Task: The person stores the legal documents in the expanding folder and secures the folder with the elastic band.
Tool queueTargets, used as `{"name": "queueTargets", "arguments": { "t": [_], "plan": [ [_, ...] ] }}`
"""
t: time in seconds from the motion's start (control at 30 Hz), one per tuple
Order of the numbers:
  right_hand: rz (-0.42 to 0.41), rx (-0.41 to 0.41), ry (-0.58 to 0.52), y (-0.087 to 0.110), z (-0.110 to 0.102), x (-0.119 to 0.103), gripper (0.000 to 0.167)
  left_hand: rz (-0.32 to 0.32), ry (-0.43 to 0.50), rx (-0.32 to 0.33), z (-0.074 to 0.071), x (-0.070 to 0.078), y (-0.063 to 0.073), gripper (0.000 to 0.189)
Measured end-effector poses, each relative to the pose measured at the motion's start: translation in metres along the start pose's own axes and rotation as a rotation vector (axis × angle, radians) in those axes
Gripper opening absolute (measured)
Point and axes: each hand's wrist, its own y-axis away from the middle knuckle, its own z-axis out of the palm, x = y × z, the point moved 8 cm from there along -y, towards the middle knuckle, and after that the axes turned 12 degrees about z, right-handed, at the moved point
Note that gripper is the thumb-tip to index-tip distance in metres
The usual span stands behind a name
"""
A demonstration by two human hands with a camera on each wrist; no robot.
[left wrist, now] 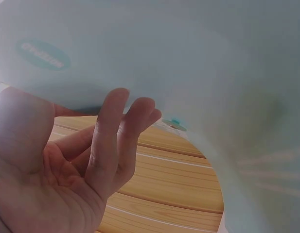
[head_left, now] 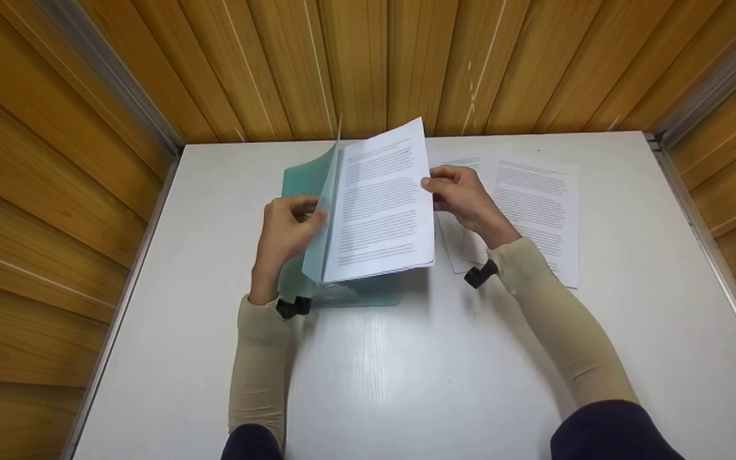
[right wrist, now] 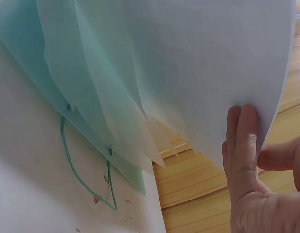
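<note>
Where the right hand (head_left: 468, 197) pinches, sheets (head_left: 381, 207) extend left, seemingly meeting the folder (head_left: 306, 174).

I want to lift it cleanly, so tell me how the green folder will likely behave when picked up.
The green folder will probably flop open: its thin leaves fan apart. The translucent leaf in the left hand likely flexes; its edge curves. The green cord loops free, so it might snag.

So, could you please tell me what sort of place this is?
Probably a small booth or walled workstation, perhaps for paperwork. Wood-look panels rise on three sides of a white table, and a teal folder and printed sheets are in use there.
</note>
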Motion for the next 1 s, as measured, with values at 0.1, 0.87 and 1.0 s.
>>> {"name": "queueTargets", "arguments": {
  "t": [0.1,0.87,1.0],
  "plan": [
    [-0.021,-0.014,0.005,0.0,0.005,-0.002,0.041,0.008,-0.01,-0.001,0.001,0.0,-0.001,0.028],
    [-0.034,-0.059,0.054,-0.011,0.046,-0.01,0.034,-0.008,-0.021,0.004,0.0,0.001,0.0,0.028],
    [-0.029,-0.056,0.059,-0.014,0.054,-0.011,0.031,0.004,-0.016,0.007,0.0,0.001,0.0,0.028]
  ]
}}
